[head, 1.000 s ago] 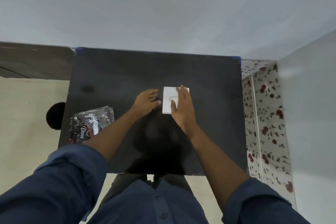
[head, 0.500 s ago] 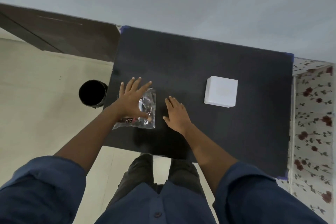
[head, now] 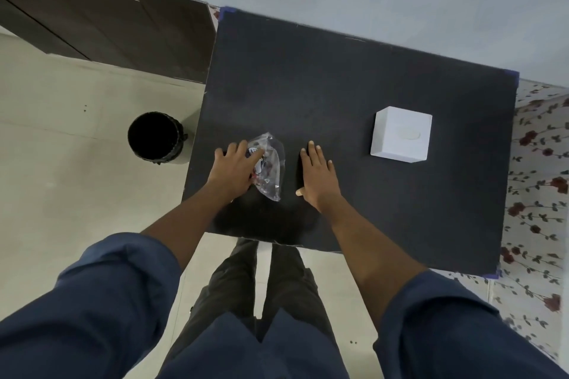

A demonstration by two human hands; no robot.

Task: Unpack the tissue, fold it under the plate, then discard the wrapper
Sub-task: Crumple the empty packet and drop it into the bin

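The wrapper (head: 267, 164) is thin, clear and crumpled, and the chief risk, as I judge it, is that it slips or springs out from under the fingers before a firm hold is made: the left hand (head: 233, 168) lies on it with fingers spread and nearly straight, pressing rather than pinching, so the left grip is apart and clamps nothing. A second risk is the carry to the bin (head: 157, 137), which stands on the floor just off the left edge of the bench (head: 338, 77); a light film let go too high or too early could drift and land on the floor beside it. A hasty sweep toward that edge might also push the wrapper off the bench short of the bin. The wrapper lies near the front-left corner of the bench, its left part under the left fingertips and its right and near parts showing free beside the hand, the lower tip pointing toward the front edge. The right hand (head: 318, 174) rests flat on the bench just beside the wrapper, apart from it, fingers straight, holding nothing. The plate (head: 400, 135) sits well apart toward the right edge; the tissue seems to lie beneath it, though the view is too poor to be sure.
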